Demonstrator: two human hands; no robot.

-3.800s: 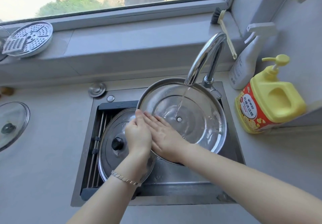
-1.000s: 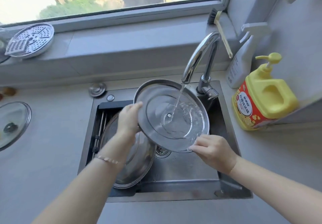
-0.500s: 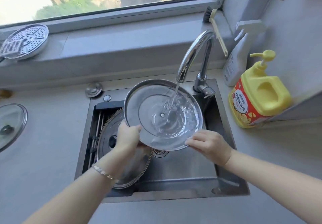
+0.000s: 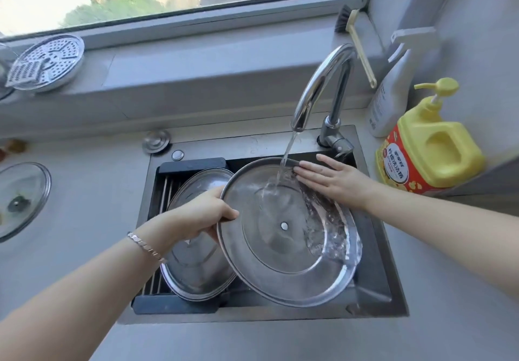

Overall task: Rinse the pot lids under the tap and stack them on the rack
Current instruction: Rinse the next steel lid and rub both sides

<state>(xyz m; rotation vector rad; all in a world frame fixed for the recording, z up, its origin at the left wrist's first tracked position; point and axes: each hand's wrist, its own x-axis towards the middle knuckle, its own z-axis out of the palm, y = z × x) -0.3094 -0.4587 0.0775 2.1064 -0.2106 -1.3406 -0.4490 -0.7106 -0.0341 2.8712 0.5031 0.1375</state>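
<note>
Holding a big round stainless steel pot lid (image 4: 269, 251) underside-up over the dark steel sink (image 4: 373, 296), tilted so its right side dips lower. The left hand (image 4: 202, 217) pinches the lid's left rim, thumb on the inner face and fingers curled behind. The right hand (image 4: 334, 181) is spread flat with fingers loosely apart, fingertips pressing on the lid's far right rim, not gripping anything.

Water from the curved chrome tap (image 4: 320, 85) lands on the far part of the lid just beside those fingertips, then runs down the right side in a rippling sheet and pools against the lower right rim. This lid looks pretty shiny: a wide flat outer band, a raised inner circle, and a small rivet dead centre. The left half looks dry-ish and dull grey, the right half is all wet glare.

A second steel lid with a dark knob (image 4: 196, 254) lies on the black roll-up drying rack (image 4: 179, 304) across the sink's left side, partly tucked under the held lid and the left wrist.

On the grey countertop (image 4: 92, 197), a glass lid (image 4: 19, 200) sits at the left edge. A yellow pump bottle of dish soap (image 4: 427, 147) stands near the sink's far right corner, with a white spray bottle (image 4: 390, 99) behind it.
</note>
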